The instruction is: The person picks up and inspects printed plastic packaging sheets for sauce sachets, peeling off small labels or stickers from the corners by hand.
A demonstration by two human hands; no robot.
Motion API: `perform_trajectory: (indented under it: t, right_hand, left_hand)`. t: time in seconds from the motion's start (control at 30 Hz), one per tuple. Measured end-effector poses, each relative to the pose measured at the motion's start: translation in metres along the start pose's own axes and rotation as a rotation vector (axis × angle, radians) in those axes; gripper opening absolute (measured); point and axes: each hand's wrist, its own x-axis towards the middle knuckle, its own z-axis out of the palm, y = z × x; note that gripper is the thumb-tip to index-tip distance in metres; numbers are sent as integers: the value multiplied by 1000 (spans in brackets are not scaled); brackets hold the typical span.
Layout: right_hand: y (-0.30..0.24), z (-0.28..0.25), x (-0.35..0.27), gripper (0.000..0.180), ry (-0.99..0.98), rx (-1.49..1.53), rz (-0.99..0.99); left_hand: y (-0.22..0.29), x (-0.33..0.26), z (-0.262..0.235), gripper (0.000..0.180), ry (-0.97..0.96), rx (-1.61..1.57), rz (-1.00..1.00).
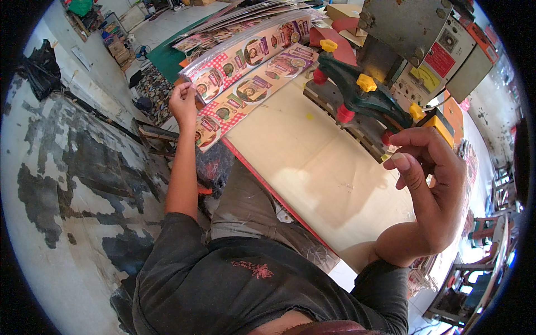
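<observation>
Cream and pink printed card forms the upper strip (pixel 257 51), at the upper centre of the frame; its left end is pinched between the thumb and fingers of the left hand (pixel 183 103). Just below it, the lower strip (pixel 254 89) slants across the table (pixel 335 184). Both look thin and smooth, with round food pictures and red checks. Progress seems partial: the strips lie side by side, neither sits under the press (pixel 363 97), and whether either has been pressed cannot be told. More sheets (pixel 234 29) overlap behind, apparently left to handle. The right hand (pixel 435 184), right of centre, is half curled, thumb and forefinger apart, nothing visible between them. Beside it stands the press, dark green metal with lobed yellow knobs (pixel 367 82) and red collars (pixel 344 114). Outward, at left, the wall (pixel 84 167) shows rough, flaking paint.
</observation>
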Motion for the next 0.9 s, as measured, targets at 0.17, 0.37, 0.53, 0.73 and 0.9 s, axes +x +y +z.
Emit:
perform_trajectory:
  t: [0.17,0.37,0.53,0.73,0.9]
  right_hand:
    - [-1,-2,0,23,-10,6,-2]
    - [0,-3,0,24,-8,13,-11]
    - [0,-2,-1,23,-3,7,-3]
    - [0,-5,2,21,-41,-10,-11]
    - [5,-6,2,20,-40,8,-26]
  left_hand:
    - [-2,0,0,19,2,5,19]
    - [-9,3,-3,22,-8,-10,38]
    - [-7,0,3,26,-27,-49,-25]
    - [-1,2,1,29,-5,-52,-20]
    - [-2,5,1,30,-18,-113,1]
